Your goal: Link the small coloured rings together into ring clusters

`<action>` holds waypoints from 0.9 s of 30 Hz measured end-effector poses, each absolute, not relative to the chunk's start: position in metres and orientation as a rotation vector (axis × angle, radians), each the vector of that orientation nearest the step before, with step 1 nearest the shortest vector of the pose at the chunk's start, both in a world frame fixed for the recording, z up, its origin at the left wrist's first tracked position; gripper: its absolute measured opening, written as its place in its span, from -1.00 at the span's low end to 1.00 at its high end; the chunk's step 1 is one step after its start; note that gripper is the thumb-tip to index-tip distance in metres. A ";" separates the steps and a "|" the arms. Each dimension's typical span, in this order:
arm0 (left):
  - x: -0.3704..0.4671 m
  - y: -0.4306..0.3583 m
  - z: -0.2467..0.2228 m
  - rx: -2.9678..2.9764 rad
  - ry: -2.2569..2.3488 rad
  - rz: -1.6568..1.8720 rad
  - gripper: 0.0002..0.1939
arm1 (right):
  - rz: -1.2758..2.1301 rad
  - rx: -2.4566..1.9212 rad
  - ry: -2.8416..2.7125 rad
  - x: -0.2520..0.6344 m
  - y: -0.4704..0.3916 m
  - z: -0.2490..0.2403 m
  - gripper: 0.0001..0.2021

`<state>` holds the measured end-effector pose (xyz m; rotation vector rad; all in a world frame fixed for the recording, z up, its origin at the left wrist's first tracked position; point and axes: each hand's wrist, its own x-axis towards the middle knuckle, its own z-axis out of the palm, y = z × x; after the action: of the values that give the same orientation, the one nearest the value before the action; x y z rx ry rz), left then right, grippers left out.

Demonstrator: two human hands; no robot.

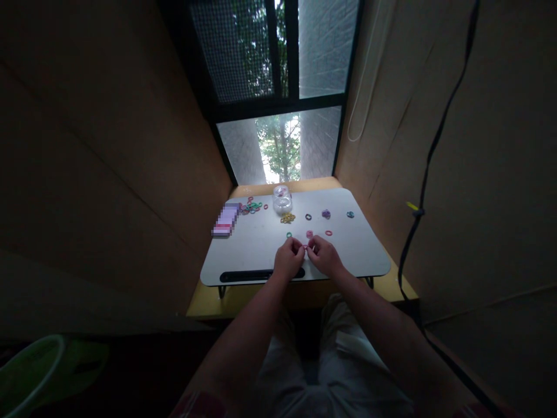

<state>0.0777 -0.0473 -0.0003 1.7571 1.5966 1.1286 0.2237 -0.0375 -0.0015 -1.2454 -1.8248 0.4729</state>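
Note:
Over the front half of the white table, my left hand [290, 258] and my right hand [322, 254] meet fingertip to fingertip. Both pinch a small pink ring [305, 247], largely covered by the fingers; its material is too small to make out. Just beyond the fingers lie a green ring [289, 235], a small pink cluster [309, 234] and a red-pink ring [329, 233]. Farther back are a heap of yellow rings [288, 217], a dark ring [308, 216], a purple cluster [326, 213] and a blue-grey cluster [350, 214].
A clear plastic container [282, 202] stands at the back of the white folding table [243, 253]. Mixed coloured rings [251, 206] lie at back left, beside a blurred phone-like slab [225, 220]. A black slot [243, 276] runs along the front edge. A dark cord [429, 157] hangs at right.

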 end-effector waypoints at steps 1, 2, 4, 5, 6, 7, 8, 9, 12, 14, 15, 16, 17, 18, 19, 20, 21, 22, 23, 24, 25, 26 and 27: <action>0.078 -0.048 0.000 1.763 1.597 1.121 -0.88 | 0.477 -1.253 -1.820 0.224 -0.037 -0.002 -0.93; 0.078 -0.048 0.001 1.769 1.599 1.114 -0.88 | 0.483 -1.258 -1.816 0.224 -0.037 -0.002 -0.93; 0.077 -0.048 0.002 1.777 1.601 1.103 -0.88 | 0.503 -1.260 -1.808 0.223 -0.037 -0.003 -0.94; 0.077 -0.048 0.003 1.780 1.599 1.099 -0.88 | 0.515 -1.255 -1.805 0.223 -0.037 -0.003 -0.95; 0.077 -0.048 0.003 1.781 1.597 1.095 -0.87 | 0.531 -1.247 -1.799 0.223 -0.037 -0.003 -0.96; 0.077 -0.048 0.003 1.782 1.593 1.092 -0.87 | 0.549 -1.235 -1.790 0.224 -0.037 -0.003 -0.96; 0.077 -0.048 0.003 1.781 1.590 1.090 -0.87 | 0.569 -1.222 -1.780 0.224 -0.037 -0.003 -0.97; 0.077 -0.048 0.003 1.782 1.587 1.089 -0.87 | 0.589 -1.209 -1.771 0.224 -0.037 -0.003 -0.97; 0.076 -0.048 0.002 1.786 1.590 1.094 -0.88 | 0.621 -1.185 -1.769 0.225 -0.037 -0.004 -0.97; 0.076 -0.048 0.001 1.789 1.598 1.096 -0.89 | 0.613 -1.180 -1.785 0.225 -0.038 -0.003 -0.97; 0.076 -0.048 0.001 1.790 1.600 1.095 -0.89 | 0.606 -1.176 -1.793 0.225 -0.038 -0.002 -0.97; 0.077 -0.048 0.001 1.791 1.602 1.094 -0.89 | 0.601 -1.170 -1.800 0.225 -0.039 -0.001 -0.97; 0.077 -0.048 0.001 1.792 1.606 1.091 -0.89 | 0.601 -1.160 -1.809 0.225 -0.039 0.000 -0.95; 0.077 -0.048 0.001 1.794 1.611 1.087 -0.89 | 0.606 -1.147 -1.817 0.225 -0.040 0.001 -0.94; 0.077 -0.048 0.001 1.796 1.617 1.084 -0.88 | 0.615 -1.134 -1.822 0.225 -0.041 0.001 -0.92; 0.077 -0.047 0.001 1.797 1.622 1.083 -0.88 | 0.624 -1.124 -1.823 0.225 -0.041 0.002 -0.90; 0.077 -0.047 0.001 1.799 1.624 1.083 -0.87 | 0.629 -1.119 -1.819 0.225 -0.041 0.002 -0.89; 0.077 -0.047 0.001 1.800 1.623 1.084 -0.87 | 0.630 -1.117 -1.815 0.225 -0.041 0.002 -0.88; 0.077 -0.047 0.002 1.801 1.619 1.087 -0.87 | 0.627 -1.118 -1.811 0.225 -0.041 0.001 -0.87; 0.077 -0.047 0.002 1.802 1.615 1.089 -0.87 | 0.621 -1.121 -1.809 0.225 -0.040 0.001 -0.87; 0.077 -0.048 0.002 1.801 1.611 1.091 -0.87 | 0.616 -1.123 -1.809 0.225 -0.040 0.000 -0.87; 0.077 -0.048 0.003 1.799 1.607 1.092 -0.87 | 0.611 -1.126 -1.812 0.225 -0.039 -0.001 -0.87; 0.076 -0.048 0.003 1.795 1.604 1.092 -0.87 | 0.605 -1.132 -1.816 0.225 -0.039 -0.002 -0.88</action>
<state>0.0764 -0.0480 0.0028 1.7949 1.6044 1.0917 0.2249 -0.0389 -0.0021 -1.1318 -1.8158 0.6053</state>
